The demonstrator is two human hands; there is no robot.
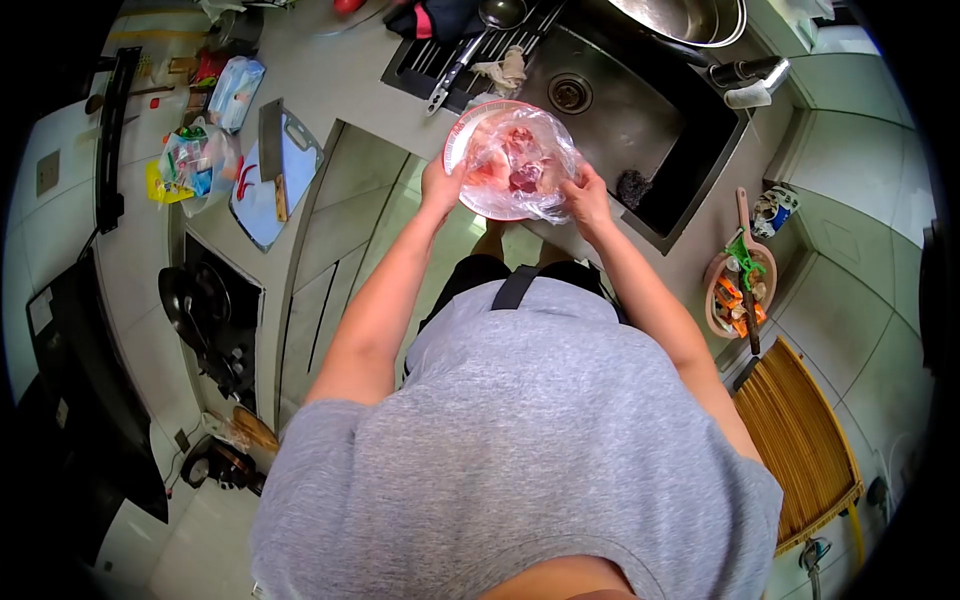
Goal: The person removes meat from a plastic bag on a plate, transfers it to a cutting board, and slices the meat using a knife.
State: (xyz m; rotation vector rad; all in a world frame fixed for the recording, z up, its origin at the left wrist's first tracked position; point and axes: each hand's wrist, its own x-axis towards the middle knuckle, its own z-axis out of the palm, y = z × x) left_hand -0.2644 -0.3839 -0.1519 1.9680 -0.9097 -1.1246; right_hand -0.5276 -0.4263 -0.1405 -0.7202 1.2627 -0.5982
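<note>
A white plate or shallow bowl with a red rim is held out in front of my body, by the near edge of the sink. On it lies a clear plastic bag with pieces of raw red and pink meat. My left hand grips the left side of the rim, fingers partly hidden under it. On the other side, my right hand is closed on the edge of the bag and dish; which of the two its fingers press is hard to make out.
Beyond the dish is a dark sink with a faucet and a ladle. To the left, a cleaver lies on a blue cutting board near the stove. A pink basket stands at right.
</note>
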